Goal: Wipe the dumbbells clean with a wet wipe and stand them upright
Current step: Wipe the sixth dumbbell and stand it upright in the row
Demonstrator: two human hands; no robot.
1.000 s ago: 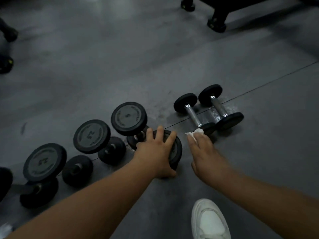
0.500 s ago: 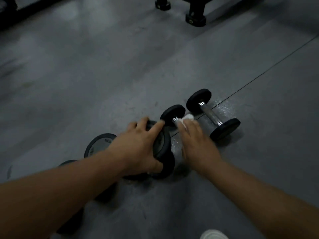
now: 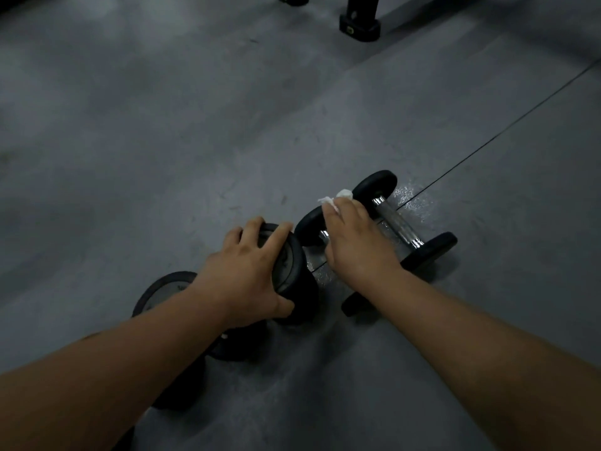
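Now left hand (image 3: 247, 271) curls fingers (image 3: 253, 228) round a dumbbell (image 3: 287, 255); right hand (image 3: 354, 242) pinches wet wipe (image 3: 338, 198).

A gym: dark rubber floor (image 3: 162, 141), dumbbells (image 3: 403, 222), black equipment feet (image 3: 359, 27).

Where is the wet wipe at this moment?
Head view, right of centre: the wet wipe pokes out past the fingertips of the right hand, over the nearer small dumbbell on the floor.
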